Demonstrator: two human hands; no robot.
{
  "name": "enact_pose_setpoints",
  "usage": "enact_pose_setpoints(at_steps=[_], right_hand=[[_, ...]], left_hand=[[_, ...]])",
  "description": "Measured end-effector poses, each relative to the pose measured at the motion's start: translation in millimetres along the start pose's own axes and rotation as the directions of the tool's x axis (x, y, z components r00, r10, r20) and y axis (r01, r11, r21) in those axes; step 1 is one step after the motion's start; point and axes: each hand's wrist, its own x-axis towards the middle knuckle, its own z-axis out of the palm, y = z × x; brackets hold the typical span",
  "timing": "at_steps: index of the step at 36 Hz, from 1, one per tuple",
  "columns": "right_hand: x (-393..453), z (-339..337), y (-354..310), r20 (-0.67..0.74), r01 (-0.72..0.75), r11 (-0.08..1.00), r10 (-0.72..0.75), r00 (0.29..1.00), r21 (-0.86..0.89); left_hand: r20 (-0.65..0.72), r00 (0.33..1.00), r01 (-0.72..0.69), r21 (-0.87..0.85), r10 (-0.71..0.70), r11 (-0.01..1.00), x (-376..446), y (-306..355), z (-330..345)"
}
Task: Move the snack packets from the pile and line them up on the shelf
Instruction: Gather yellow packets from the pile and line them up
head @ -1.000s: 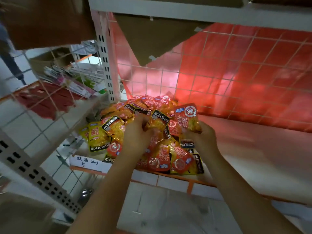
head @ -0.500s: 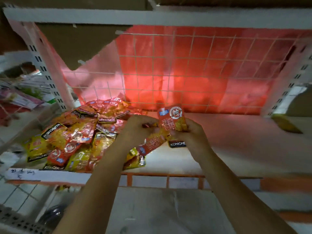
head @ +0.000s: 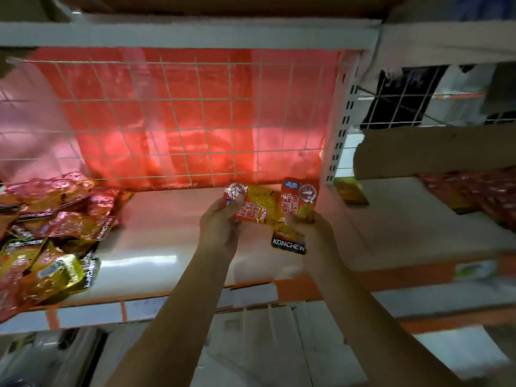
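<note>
Head view: two snack packets [head: 298, 203], judged light, crinkly and slippery foil, best pinched by their edges. Left hand [head: 220, 224] grips the tilted one; right hand [head: 312, 230] grips the upright one. Both hover over the shelf [head: 173, 233], well right of the pile [head: 47, 227].

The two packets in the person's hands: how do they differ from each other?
The left-hand packet lies tilted on its side, its round seal toward the left hand; the right-hand packet stands nearly upright, seal on top. The left-hand packet's bottom end is hidden, while the right-hand packet shows a black KONCHEW band below the right hand. The left-hand packet overlaps the right-hand packet's edge. Both are red and yellow, seemingly the same snack.
</note>
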Motion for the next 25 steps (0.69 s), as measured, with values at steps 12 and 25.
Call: enact_pose_setpoints(at_steps=[12, 25], right_hand=[[5, -107, -15, -0.217, 0.000, 0.981, -0.043, 0.975, -0.193], [67, -268, -47, -0.338, 0.097, 0.962, -0.182, 0.923, -0.254]], left_hand=[[0.013, 0.999, 0.044, -0.015, -0.044, 0.999, 26, -60, 49], [0.096, 0.995, -0.008, 0.110, -0.003, 0.994, 36, -162, 164]])
